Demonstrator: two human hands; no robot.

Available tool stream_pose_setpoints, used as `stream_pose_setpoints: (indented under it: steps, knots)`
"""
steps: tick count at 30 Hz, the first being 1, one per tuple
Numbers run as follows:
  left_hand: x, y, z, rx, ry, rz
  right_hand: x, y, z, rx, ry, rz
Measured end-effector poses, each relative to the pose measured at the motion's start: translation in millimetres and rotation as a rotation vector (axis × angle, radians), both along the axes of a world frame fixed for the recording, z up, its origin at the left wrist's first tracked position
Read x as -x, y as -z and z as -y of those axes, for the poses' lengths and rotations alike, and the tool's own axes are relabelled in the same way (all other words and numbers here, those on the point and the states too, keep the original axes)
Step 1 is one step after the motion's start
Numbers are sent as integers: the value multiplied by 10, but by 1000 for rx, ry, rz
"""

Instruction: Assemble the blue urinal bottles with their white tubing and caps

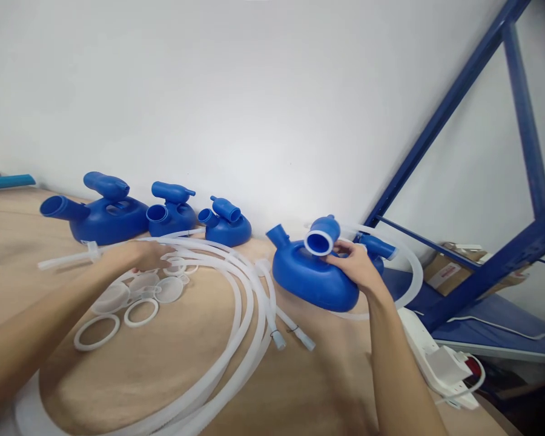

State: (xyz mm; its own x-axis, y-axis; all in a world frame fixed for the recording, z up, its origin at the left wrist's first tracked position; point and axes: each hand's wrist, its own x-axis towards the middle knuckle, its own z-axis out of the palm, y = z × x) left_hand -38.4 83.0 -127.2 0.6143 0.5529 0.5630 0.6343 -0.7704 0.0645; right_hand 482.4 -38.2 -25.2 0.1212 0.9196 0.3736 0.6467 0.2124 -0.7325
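Your right hand point(355, 265) holds a blue cylinder point(329, 229) with a white ring point(318, 243) around its open mouth, the grip narrow about its lower side, on top of a blue bottle point(312, 277) at the right of the tan surface point(309, 375). Whether the fingers also clasp the bottle cannot be told. The bottle's neck points up and to the left.

Your left hand point(146, 255) reaches across to the back edge of a coil of translucent tubing point(253, 297), just beside a cluster of clear caps point(169, 290); its fingertips are partly hidden, and you cannot tell whether that grip is closed on anything. Two loose white rings point(97, 332) lie flat in front of the caps, and two tube ends point(305, 340) point toward you near the blue bottle.

Along the white wall point(254, 109) to the left stand three more blue bottles point(111, 219), each with a small blue piece point(172, 192) lying across its top. Another blue container point(378, 247) sits partly hidden behind your right hand, a pale hose point(415, 269) curving around it. A white power strip point(436, 357) lies at the right edge, beside a blue metal rack point(472, 272) and a cardboard box point(445, 272).
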Motion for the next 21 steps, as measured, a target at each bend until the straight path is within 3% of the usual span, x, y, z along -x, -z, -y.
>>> stream_pose_setpoints:
  steps: [3,7,10,12,15,17,19,21]
  knots:
    - [6,-16,-60,228,-218,-119,-34,152,-124,86,2,-9]
    - [-66,-124,-32,329,-293,-169,-108,330,-247,126,57,-36]
    - [-157,-185,50,545,-369,-208,-149,378,-249,198,-9,-60]
    - [-233,-287,129,595,-393,-191,-161,383,-230,235,-41,-66]
    - [-427,-571,350,506,-343,-103,-174,377,-202,268,-54,-62]
    - [-662,-788,613,507,-251,-76,-183,370,-182,290,-65,-55]
    - [-1003,-947,956,534,-110,-88,-189,364,-157,305,-95,-58]
    - [-1430,-996,1301,505,-31,-196,-189,363,-132,307,-146,-73]
